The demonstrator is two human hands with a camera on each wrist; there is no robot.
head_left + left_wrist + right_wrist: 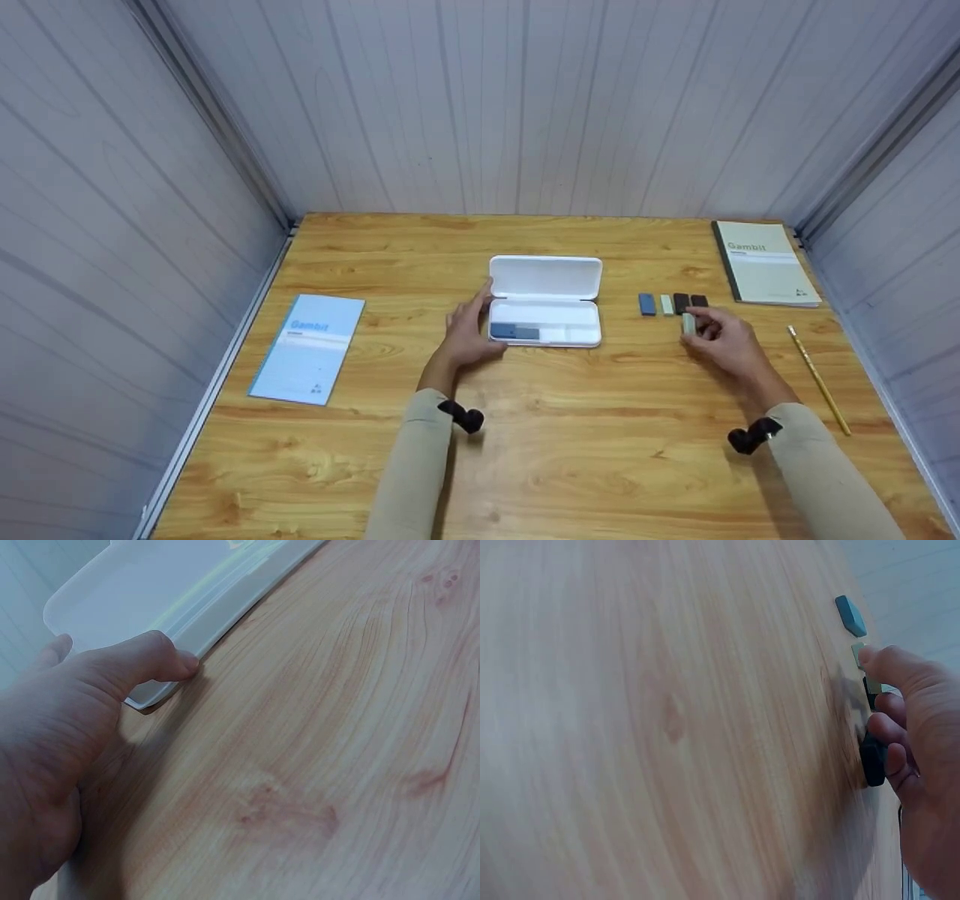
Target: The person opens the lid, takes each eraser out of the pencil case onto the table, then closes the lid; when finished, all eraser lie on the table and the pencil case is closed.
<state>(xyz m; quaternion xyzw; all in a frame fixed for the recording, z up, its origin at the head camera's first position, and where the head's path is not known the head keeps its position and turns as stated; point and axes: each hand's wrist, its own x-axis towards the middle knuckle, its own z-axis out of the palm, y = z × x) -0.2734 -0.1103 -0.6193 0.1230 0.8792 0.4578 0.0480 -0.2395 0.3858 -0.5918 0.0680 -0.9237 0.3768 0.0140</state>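
Note:
A white pencil case (545,277) lies with its lid up at mid-table. My left hand (466,336) grips its left end, thumb at the front edge and fingers along the side; the left wrist view shows the thumb on the rim. Inside, at the left, are a blue eraser (502,331) and a grey one (528,334). My right hand (726,345) pinches a pale green eraser (688,324) between thumb and fingers. Just beyond it runs a row: a blue eraser (647,304), a pale green eraser (667,304) and two black erasers (680,303), one partly behind my fingers.
A pencil (819,380) lies to the right of my right hand. At the back right is a cream notebook (772,270) with a dark spine; a pale blue notebook (307,352) lies at the left. Panel walls border the wooden table (570,450) at its back and sides.

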